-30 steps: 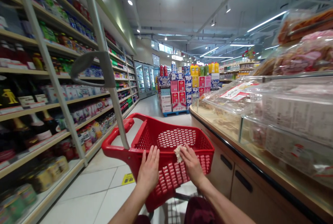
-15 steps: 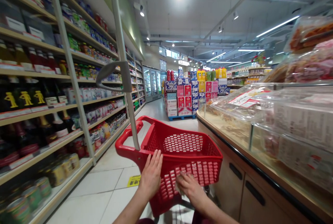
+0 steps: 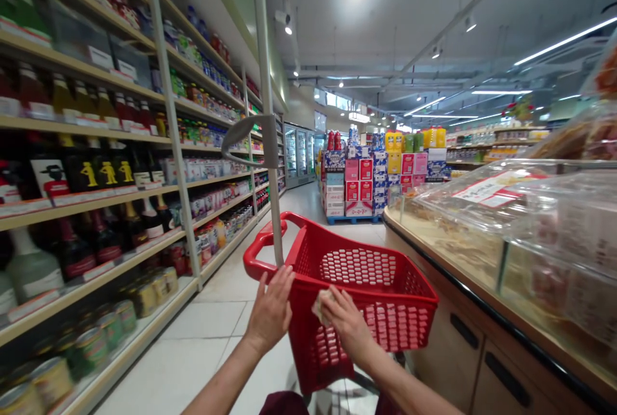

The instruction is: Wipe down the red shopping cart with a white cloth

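A red shopping cart (image 3: 371, 293) with a perforated basket stands in front of me, and its inside shows nothing in the part I can see. My left hand (image 3: 270, 311) lies with stretched fingers at the cart's near left corner, close below the red handle (image 3: 260, 261). My right hand (image 3: 348, 325) presses a crumpled pale cloth (image 3: 320, 307) against the near side wall of the basket, just under the rim. The fingers partly cover the cloth. A grey pole (image 3: 268, 68) with a grey loop grip (image 3: 250, 139) rises from the cart's handle end.
Shelves of bottles and cans (image 3: 110, 174) line the left side. A glass-edged display counter (image 3: 482, 248) with packaged food stands close on the right. Ahead are stacked cartons (image 3: 359, 187) on a blue pallet, with glass-door coolers (image 3: 299, 151) beyond.
My view has turned left, so everything sits further right. My right hand with the cloth has moved up the basket wall toward the rim. My left hand stays at the corner.
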`<state>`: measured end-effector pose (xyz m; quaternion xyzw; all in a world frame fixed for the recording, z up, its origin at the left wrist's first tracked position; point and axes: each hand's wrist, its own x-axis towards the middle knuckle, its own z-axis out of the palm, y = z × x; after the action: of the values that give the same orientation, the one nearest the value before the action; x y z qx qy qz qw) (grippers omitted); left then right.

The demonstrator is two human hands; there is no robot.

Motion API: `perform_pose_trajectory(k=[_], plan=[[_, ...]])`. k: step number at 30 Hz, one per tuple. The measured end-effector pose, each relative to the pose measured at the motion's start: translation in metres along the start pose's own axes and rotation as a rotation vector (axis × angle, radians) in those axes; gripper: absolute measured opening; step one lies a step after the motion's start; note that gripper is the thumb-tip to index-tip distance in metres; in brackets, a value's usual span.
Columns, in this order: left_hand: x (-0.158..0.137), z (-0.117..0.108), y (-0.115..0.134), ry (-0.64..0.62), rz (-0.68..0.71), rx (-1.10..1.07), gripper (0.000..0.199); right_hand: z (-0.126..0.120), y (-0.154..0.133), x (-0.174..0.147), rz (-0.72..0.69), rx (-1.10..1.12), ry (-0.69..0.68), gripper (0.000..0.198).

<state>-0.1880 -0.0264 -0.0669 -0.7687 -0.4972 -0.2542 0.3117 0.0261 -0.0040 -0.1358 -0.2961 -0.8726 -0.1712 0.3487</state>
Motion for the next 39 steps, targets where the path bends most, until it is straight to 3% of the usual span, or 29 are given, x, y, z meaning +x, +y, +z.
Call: perform_pose_trajectory(k=[2, 4, 9, 13, 18, 20, 23, 30, 33, 36, 39], plan=[[-0.001, -0.006, -0.015, 0.095, -0.190, 0.049, 0.058, -0.002, -0.003, 0.020, 0.022, -0.004, 0.041, 0.046], [0.000, -0.010, -0.028, 0.079, -0.295, 0.076, 0.059, 0.001, -0.009, 0.028, 0.006, 0.011, 0.022, 0.048], [-0.002, -0.014, -0.045, -0.113, -0.228, 0.061, 0.063, 0.010, -0.031, 0.034, -0.136, 0.087, -0.061, 0.044], [-0.005, -0.013, -0.047, -0.120, -0.220, 0.081, 0.066, 0.006, -0.041, 0.075, -0.065, 0.030, 0.091, 0.042], [-0.007, -0.016, -0.048, -0.136, -0.196, 0.077, 0.069, 0.021, -0.045, 0.067, -0.305, -0.017, -0.059, 0.032], [-0.007, -0.016, -0.049, -0.140, -0.197, 0.065, 0.069, 0.019, -0.044, 0.064, -0.329, -0.059, -0.059, 0.030], [-0.008, -0.015, -0.048, -0.139, -0.216, 0.063, 0.068, 0.003, -0.040, 0.089, -0.250, -0.148, 0.041, 0.035], [-0.004, -0.020, -0.049, -0.197, -0.209, 0.067, 0.068, -0.050, -0.014, 0.186, -0.502, -0.313, 0.009, 0.034], [-0.003, -0.022, -0.050, -0.189, -0.209, 0.091, 0.071, -0.080, -0.006, 0.226, -0.454, -0.351, 0.090, 0.038], [-0.003, -0.024, -0.050, -0.188, -0.214, 0.093, 0.071, -0.092, -0.010, 0.237, -0.353, -0.367, 0.153, 0.042], [-0.004, -0.026, -0.050, -0.205, -0.215, 0.077, 0.069, -0.084, -0.016, 0.222, -0.495, -0.383, 0.057, 0.037]])
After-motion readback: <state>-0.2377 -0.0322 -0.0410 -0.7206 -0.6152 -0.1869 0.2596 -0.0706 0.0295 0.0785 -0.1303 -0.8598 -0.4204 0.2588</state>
